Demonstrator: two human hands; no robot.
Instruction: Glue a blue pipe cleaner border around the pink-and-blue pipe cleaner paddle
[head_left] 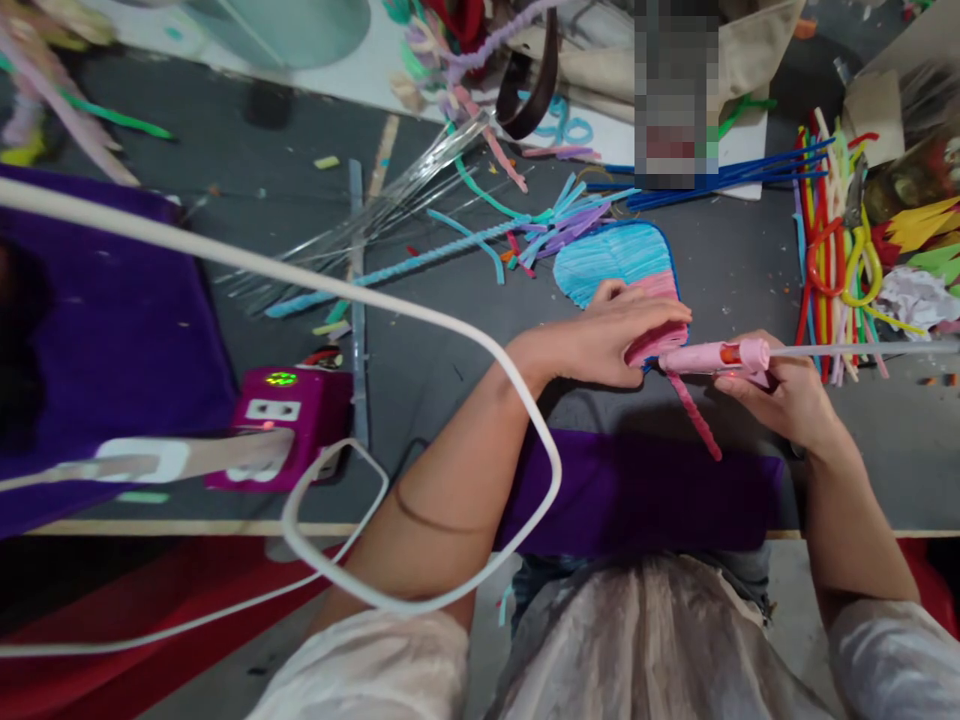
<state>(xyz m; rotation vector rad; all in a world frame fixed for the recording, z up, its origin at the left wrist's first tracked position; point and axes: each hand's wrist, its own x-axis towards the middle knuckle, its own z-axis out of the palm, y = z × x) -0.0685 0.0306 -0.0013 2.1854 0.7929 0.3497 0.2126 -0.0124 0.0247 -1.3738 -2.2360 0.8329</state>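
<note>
Right of centre, left grip point(604, 343) pinching the panel point(615, 262), right grip point(792, 402) wrapped round the glue gun point(699, 358), squeeze gently, evenly.

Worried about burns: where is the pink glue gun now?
In the head view, the pink glue gun is right of centre, in the right hand, its tip beside the craft piece at the left hand.

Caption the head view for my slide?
Left hand holding a blue-and-pink panel, right hand holding a pink glue gun at its edge.
</note>
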